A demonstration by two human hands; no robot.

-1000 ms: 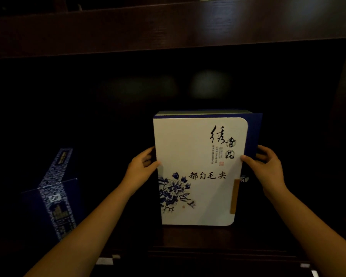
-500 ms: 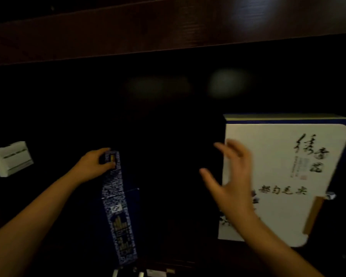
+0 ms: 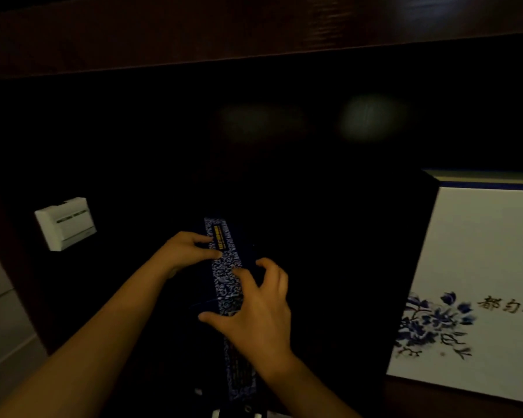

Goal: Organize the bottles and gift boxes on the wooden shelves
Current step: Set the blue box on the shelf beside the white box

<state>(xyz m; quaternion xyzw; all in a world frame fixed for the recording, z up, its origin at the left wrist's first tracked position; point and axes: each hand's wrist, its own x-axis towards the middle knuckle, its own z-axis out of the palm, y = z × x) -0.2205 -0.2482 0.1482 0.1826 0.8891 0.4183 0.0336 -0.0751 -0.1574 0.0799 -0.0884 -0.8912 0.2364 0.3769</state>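
Both my hands were on the dark blue gift box [image 3: 224, 276], there in the middle of the dim shelf bay. My left hand [image 3: 183, 253] sat at its far left edge, thumb and fingers [image 3: 215, 254] pinched onto the patterned blue-and-white strip that ran down the box. My right hand [image 3: 255, 309] came in nearer, fingers spread and curled over the box's top and right side, thumb stretched left across the strip. It was touching for sure, but how firm that grip was I could not tell in the gloom. The box's outline melted into the dark; only the strip with its small gold label showed clearly.

Off to the right stood the white gift box [image 3: 477, 267], upright on the wooden shelf [image 3: 435, 399], blue flowers and dark calligraphy on its face, a blue band along its top, well apart from my hands. Above everything ran the brown wooden shelf board [image 3: 254, 28]. Far left, past the shelf's side, a small white wall fitting [image 3: 65, 223] caught the light.
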